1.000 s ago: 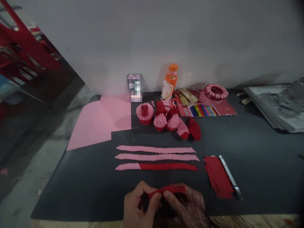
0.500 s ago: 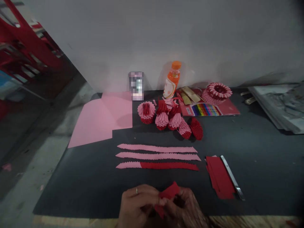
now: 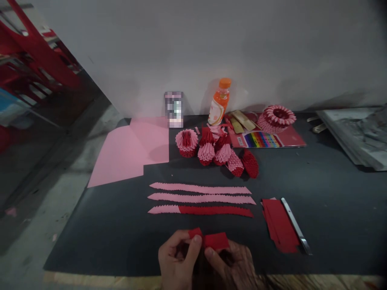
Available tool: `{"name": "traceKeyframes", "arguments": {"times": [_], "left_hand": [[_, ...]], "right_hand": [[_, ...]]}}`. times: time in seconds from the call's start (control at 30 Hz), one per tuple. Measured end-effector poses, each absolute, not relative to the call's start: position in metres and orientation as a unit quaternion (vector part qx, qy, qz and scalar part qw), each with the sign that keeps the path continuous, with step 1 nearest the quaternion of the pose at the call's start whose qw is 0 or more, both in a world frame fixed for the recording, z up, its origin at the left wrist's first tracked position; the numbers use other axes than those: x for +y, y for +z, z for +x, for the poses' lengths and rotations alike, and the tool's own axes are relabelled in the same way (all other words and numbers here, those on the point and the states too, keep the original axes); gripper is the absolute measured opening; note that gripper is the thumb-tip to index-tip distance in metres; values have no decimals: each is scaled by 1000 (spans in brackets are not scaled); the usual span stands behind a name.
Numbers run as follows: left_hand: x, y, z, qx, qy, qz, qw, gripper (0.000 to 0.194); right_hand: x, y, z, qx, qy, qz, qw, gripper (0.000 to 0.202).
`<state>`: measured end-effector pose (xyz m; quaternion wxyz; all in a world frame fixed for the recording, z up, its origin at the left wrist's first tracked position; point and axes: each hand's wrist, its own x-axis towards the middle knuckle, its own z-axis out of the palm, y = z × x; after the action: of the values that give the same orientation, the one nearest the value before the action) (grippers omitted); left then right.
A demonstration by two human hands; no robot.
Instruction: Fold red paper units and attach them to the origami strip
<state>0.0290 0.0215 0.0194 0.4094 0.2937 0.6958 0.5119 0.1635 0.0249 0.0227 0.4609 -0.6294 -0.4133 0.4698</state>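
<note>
Near the front edge of the dark table, my left hand (image 3: 180, 257) pinches a small piece of red paper (image 3: 195, 232) between thumb and fingers. Just right of it, my right hand (image 3: 231, 262) grips a red paper strip (image 3: 217, 241), thumb in front. Whether the two red parts join is unclear. Beyond my hands lie two pink folded-paper chains (image 3: 199, 189) and a pink-and-red chain (image 3: 211, 210). A stack of red paper slips (image 3: 280, 225) lies to the right, with a closed-looking metal cutter (image 3: 295, 225) along its right side.
Folded-paper pieces (image 3: 206, 149) and an orange drink bottle (image 3: 220, 102) stand farther back. Pink sheets (image 3: 127, 151) and a phone (image 3: 174, 109) are at back left. A colored packet (image 3: 290, 137) holds a paper ring (image 3: 277, 119); a plastic-covered stack (image 3: 359, 137) lies right.
My hands have shifted slightly apart. The red paper, bunched between my fingertips before, now shows as one part at each hand, the right one lying flatter.
</note>
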Motion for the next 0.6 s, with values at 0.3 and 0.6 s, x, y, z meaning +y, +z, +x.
{"name": "traceKeyframes", "arguments": {"times": [0.3, 0.6], "left_hand": [[26, 36, 31, 707, 480, 309, 418, 36], [25, 25, 13, 680, 448, 324, 481, 63]], "right_hand": [[22, 8, 175, -562, 392, -599, 415, 24], [20, -8, 162, -510, 444, -582, 451, 22]]}}
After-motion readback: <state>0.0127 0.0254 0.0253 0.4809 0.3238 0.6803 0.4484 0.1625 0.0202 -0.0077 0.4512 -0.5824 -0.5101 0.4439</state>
